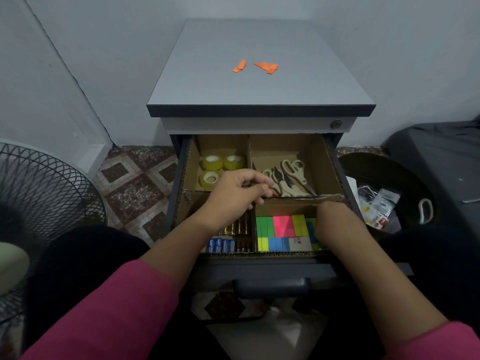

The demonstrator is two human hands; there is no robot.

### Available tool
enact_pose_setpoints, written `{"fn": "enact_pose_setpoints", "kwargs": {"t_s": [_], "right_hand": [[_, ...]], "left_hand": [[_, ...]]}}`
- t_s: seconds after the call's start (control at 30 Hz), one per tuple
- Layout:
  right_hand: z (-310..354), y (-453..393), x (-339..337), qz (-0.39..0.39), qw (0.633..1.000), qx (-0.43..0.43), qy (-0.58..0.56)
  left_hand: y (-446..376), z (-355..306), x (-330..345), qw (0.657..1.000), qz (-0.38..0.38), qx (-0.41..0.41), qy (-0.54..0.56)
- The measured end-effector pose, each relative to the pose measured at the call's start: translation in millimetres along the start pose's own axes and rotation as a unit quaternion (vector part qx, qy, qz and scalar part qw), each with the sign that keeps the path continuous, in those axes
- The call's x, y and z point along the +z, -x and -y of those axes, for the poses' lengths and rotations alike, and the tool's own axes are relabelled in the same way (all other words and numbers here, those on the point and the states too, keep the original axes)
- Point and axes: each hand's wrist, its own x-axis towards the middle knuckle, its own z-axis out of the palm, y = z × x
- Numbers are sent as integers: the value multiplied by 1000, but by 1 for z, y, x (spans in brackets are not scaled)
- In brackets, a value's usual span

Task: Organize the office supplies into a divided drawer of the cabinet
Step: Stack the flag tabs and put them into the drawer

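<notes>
Here, cardboard-divided drawer, bright sticky notes

Orange paper strips lie on the pale grey cabinet top, which has a dark edge. Brown cardboard dividers hold yellowish tape rolls, beige-handled scissors, gold and blue batteries, and green, pink, yellow and blue sticky notes. Both sleeves are pink. At left, the floor shows brown and cream diamond tiles.

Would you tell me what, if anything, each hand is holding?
Left hand pinches something small and reddish, unidentifiable. Right hand reaches among the notes; grip hidden.
</notes>
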Motion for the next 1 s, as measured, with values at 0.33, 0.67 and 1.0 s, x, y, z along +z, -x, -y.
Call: {"fn": "enact_pose_setpoints", "kwargs": {"t_s": [0.33, 0.67, 1.0], "right_hand": [[-3, 5, 2, -48, 999, -10, 24], [-2, 5, 2, -26, 999, -8, 33], [2, 10, 0, -18, 999, -7, 44]], "left_hand": [[0, 1, -1, 1000, 2, 4, 0], [-2, 4, 0, 1000, 3, 1, -3], [0, 3, -1, 1000, 3, 2, -6]]}}
